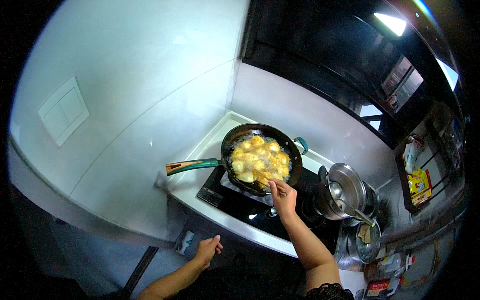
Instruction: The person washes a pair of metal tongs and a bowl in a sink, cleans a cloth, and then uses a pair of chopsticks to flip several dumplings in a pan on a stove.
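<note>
A dark wok (296,168) with a green and wood-coloured handle (193,165) stands on the black cooktop (240,210). Golden fried pieces of food (259,164) lie in bubbling oil inside it. My right hand (284,198) grips wooden chopsticks (263,180) at the wok's near rim; their tips are among the food, partly hidden by steam and bubbles. Below the counter's front edge, my left hand (208,250) hangs to the left with its fingers curled; nothing is visible in it.
Right of the wok is a steel pot (347,170) with a ladle (352,210) in it. Beyond lie a glass lid (369,253), bottles and packages (378,288). A rack (407,187) holds a yellow packet (420,187). The range hood (322,67) hangs above; a wall (150,112) bounds the left.
</note>
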`<state>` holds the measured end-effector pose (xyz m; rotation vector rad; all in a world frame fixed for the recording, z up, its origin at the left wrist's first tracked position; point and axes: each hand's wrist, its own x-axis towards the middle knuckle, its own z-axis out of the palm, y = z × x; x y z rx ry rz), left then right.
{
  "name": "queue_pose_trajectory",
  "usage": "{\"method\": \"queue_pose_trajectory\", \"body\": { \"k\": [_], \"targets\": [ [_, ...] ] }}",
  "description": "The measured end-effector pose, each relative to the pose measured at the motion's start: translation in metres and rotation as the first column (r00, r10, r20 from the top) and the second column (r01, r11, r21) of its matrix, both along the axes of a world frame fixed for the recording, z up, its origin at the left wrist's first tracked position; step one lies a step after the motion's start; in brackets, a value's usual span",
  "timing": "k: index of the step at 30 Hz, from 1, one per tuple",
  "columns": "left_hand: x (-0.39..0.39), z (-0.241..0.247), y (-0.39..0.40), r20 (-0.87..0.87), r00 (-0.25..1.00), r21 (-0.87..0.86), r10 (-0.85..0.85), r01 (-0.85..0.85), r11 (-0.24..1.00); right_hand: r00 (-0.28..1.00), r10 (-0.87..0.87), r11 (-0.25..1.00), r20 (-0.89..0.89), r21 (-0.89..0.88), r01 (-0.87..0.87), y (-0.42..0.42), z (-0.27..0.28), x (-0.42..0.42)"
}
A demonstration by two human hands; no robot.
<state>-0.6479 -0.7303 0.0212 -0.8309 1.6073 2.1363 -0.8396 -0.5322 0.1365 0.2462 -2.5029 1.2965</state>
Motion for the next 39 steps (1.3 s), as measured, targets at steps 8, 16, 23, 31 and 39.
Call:
{"method": "queue_pose_trajectory", "body": {
  "k": [8,16,23,31,39],
  "targets": [
    [0.003,-0.003,-0.002,-0.03,0.999,0.025,0.045,-0.044,0.999,0.958,0.177,0.984,-0.227,0.066,-0.167,-0.022,0.007,-0.002],
    [0.002,0.002,0.001,-0.022,1.0,0.023,0.006,-0.005,1.0,0.955,0.24,0.968,-0.176,0.124,-0.22,-0.025,0.003,-0.019],
    [0.001,0.004,0.002,0.01,1.0,-0.018,-0.004,0.004,1.0,0.97,0.244,0.956,-0.001,0.169,-0.241,-0.008,0.013,-0.01],
    [0.004,0.008,0.001,0.032,0.999,0.008,0.0,0.0,1.0,0.973,0.222,0.975,-0.061,0.038,-0.22,-0.018,0.014,-0.001],
    [0.001,0.011,0.005,0.01,1.0,0.004,-0.03,0.03,1.0,0.927,0.29,0.938,-0.238,0.265,-0.225,-0.072,-0.011,-0.002]
  ]
}}
